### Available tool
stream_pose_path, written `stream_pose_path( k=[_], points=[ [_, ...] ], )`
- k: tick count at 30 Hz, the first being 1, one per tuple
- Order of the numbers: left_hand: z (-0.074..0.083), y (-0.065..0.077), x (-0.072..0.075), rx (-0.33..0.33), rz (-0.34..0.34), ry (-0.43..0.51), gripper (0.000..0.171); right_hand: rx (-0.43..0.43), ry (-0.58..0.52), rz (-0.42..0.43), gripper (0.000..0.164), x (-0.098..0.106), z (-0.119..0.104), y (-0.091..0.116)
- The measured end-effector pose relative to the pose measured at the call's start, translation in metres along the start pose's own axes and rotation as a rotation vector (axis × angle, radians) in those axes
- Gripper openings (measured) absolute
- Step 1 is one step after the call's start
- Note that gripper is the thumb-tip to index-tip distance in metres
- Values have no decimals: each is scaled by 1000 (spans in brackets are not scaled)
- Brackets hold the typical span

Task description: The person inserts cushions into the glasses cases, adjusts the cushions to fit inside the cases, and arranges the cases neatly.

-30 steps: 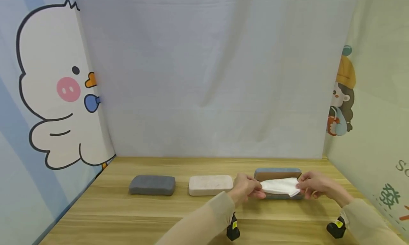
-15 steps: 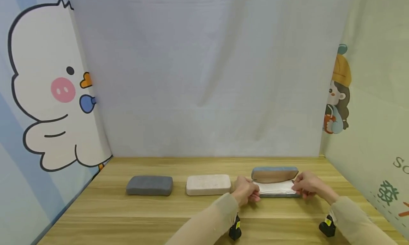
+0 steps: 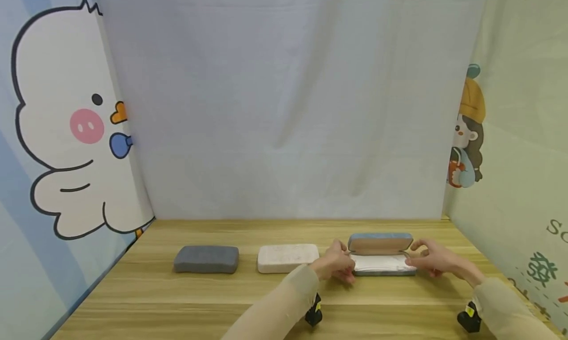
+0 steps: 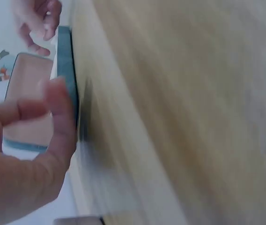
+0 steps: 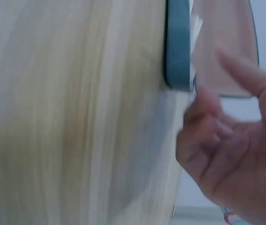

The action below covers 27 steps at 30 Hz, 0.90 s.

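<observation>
Open blue case [image 3: 380,254], white cloth [image 3: 379,263] inside.
Your left hand [image 3: 334,265] and right hand [image 3: 432,260] are flanking its ends, fingers relaxed, gripping nothing.

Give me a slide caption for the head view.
Both hands flank an open blue case holding white cloth.

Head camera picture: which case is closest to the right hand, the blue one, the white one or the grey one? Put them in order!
From the right hand:
1. Blue case, open, right beside it.
2. White case, in the middle of the row.
3. Grey case, far left.
</observation>
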<state>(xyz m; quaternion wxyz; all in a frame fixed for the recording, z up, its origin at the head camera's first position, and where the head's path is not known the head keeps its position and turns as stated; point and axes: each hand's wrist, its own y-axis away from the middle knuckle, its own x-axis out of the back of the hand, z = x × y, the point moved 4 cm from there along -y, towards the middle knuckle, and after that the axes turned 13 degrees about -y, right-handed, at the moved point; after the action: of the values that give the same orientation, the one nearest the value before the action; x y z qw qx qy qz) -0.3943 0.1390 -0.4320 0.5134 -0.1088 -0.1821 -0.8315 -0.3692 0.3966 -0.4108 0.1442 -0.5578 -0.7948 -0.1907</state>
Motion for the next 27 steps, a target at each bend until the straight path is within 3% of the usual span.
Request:
stream_pose_path(
  k=[3,6,12,18,27],
  points=[
    [-2,-2,1,-12,-117,-2,80,13,-18,-80,103,1,7,-1],
    [-1,-3,-2,-32,-104,-34,100,50,-16,-113,121,0,12,-5],
    [-1,-6,-7,-50,-13,-80,95,100,-64,-85,121,0,18,-7],
    [-5,-9,-6,-28,-11,-29,87,61,-159,-93,122,2,24,-8],
    [-8,-12,-6,-30,-46,63,78,71,-230,-140,117,3,27,-10]
  ],
)
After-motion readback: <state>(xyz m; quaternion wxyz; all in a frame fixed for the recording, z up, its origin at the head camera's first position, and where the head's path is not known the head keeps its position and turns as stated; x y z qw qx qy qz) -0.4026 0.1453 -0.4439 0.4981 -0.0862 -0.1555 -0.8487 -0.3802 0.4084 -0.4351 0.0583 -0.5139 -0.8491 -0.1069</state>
